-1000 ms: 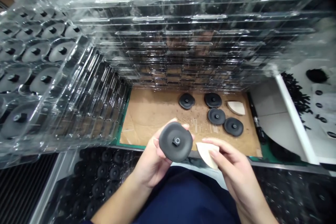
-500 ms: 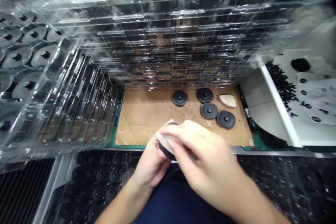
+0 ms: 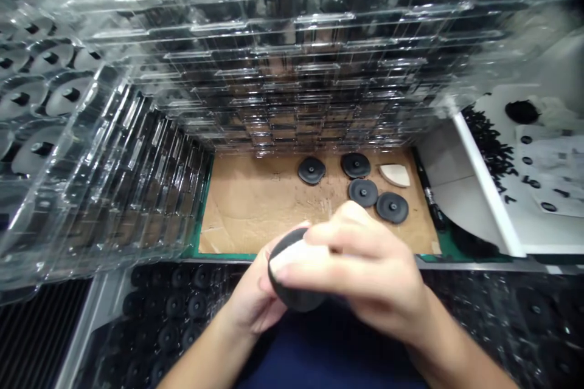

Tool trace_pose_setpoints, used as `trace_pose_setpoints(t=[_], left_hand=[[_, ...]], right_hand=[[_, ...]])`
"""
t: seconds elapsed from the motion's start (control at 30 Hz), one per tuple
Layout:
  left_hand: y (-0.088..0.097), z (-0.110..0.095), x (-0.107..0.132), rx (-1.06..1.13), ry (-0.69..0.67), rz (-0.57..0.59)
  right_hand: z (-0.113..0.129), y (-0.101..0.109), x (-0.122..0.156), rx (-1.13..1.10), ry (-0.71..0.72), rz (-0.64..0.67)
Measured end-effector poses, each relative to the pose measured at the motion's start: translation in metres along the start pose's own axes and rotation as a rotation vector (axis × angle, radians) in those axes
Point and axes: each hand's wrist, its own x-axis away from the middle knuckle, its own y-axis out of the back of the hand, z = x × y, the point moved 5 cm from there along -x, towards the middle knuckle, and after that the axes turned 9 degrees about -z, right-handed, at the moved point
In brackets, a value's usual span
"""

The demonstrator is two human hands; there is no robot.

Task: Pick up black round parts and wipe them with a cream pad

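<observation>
My left hand (image 3: 258, 292) grips a black rounded disc (image 3: 298, 299) by its edge, just in front of the cardboard. The disc is tilted, with a broad smooth face turned up. Across that face my right hand (image 3: 369, 261) presses a cream-coloured pad (image 3: 298, 253), pinched under its fingers, which partly cover it. On the cardboard sheet (image 3: 241, 200) beyond lie several similar black discs (image 3: 362, 192), each with a small central stub upward. A second cream pad (image 3: 395, 175), pointed at one end, rests to their right.
Tall stacks of clear plastic trays (image 3: 296, 67) rise behind the cardboard and on the left (image 3: 150, 164). At right, a white-edged bin (image 3: 486, 182) adjoins a white surface with small black parts (image 3: 490, 146). More trays with black discs (image 3: 176, 304) sit below the bench edge.
The disc has turned so more of its broad face shows. My right hand has moved slightly right and down, its fingers now stretched across the disc with the cream pad.
</observation>
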Motion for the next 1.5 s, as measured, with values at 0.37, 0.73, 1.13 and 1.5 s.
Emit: trace_pose_setpoints(t=[0.37,0.73,1.13,1.5], left_hand=[[-0.007,-0.004,0.002,0.184,0.037,0.183],[-0.001,0.007,0.000,0.076,-0.006,0.133],[0.010,0.000,-0.004,0.023,-0.103,0.021],[0.010,-0.001,-0.005,0.102,-0.083,0.028]], right_hand=[[-0.082,-0.028,0.106,0.005,-0.886,-0.086],[0.012,0.021,0.020,0.119,-0.156,-0.175],[0.009,0.001,0.018,0.151,-0.317,-0.071],[-0.037,0.004,0.080,-0.358,-1.002,-0.234]])
